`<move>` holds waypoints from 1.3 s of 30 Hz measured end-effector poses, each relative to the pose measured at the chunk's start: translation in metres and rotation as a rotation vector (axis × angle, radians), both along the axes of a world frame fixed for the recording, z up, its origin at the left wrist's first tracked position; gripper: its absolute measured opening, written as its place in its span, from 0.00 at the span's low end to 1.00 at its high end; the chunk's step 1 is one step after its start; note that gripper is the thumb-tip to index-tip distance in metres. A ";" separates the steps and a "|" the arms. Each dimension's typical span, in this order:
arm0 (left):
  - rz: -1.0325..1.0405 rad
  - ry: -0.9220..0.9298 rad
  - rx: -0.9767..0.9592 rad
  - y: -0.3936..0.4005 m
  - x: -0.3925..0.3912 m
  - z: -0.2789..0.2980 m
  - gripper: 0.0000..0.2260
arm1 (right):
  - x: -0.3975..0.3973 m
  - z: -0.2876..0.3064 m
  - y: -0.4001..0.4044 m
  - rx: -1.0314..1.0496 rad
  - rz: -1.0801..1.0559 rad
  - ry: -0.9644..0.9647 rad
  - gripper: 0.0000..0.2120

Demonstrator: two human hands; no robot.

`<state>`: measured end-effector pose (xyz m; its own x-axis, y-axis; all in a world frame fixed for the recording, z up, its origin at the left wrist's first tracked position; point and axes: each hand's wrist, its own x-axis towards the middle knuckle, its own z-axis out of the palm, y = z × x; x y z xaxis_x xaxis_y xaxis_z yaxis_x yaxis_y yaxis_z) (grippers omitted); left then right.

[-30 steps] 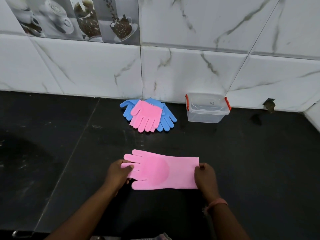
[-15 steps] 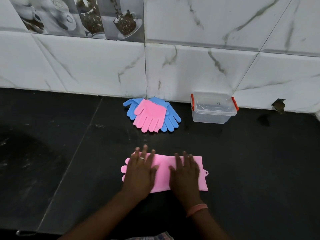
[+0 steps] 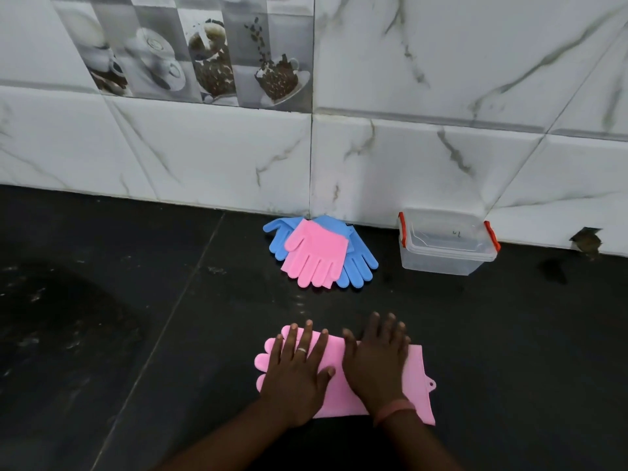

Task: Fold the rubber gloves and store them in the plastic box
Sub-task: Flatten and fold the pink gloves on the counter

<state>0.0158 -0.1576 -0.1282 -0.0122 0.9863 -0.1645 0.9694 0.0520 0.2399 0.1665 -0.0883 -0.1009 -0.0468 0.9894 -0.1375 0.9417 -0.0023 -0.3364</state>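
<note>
Since a second ago, when I was pinching the pink glove (image 3: pixel 333 385) by its fingers and its cuff, both my hands have come down flat on top of it, so the laying-out is finished and I am smoothing it against the black counter (image 3: pixel 136 334) before any fold. Going from the left: my left hand (image 3: pixel 299 372), fingers straight and spread, a ring on one of them, presses the finger end of the glove, whose rounded pink tips peek out beside my knuckles. Just next to it, my right hand (image 3: pixel 375 362), also flat and grasping nothing, covers the palm and wrist part, with the cuff and its small hanging tab left bare beyond my wrist. Neither hand is clenched; they only push down. Farther back, against the marble wall tiles (image 3: pixel 204 158), the second pink glove (image 3: pixel 317 253) lies on top of the blue gloves (image 3: pixel 360 263), untouched in a loose pile. To the right of that pile, well apart from my hands, stands the clear plastic box (image 3: pixel 445 243) with orange clips; whether a lid sits on it I cannot tell for sure. I judge the task barely begun: no glove is folded yet, none is stored, and my next move should be doubling this flattened glove over so it fits the box.
</note>
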 end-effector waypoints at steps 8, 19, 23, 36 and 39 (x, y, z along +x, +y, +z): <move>0.058 -0.091 -0.048 0.010 -0.007 0.019 0.27 | -0.086 0.012 0.085 0.093 0.523 -0.082 0.14; 0.082 -0.155 0.000 0.010 -0.013 0.016 0.27 | -0.085 0.058 0.127 0.042 0.434 0.155 0.11; 0.117 -0.216 0.076 0.009 -0.011 0.017 0.26 | -0.087 0.046 0.118 -0.070 0.670 -0.176 0.13; 0.492 -0.831 0.525 0.011 -0.040 0.089 0.35 | -0.050 0.178 0.097 0.240 0.248 1.105 0.11; 0.368 -0.704 0.630 0.020 -0.042 0.138 0.52 | -0.023 0.219 0.083 0.177 0.433 1.249 0.12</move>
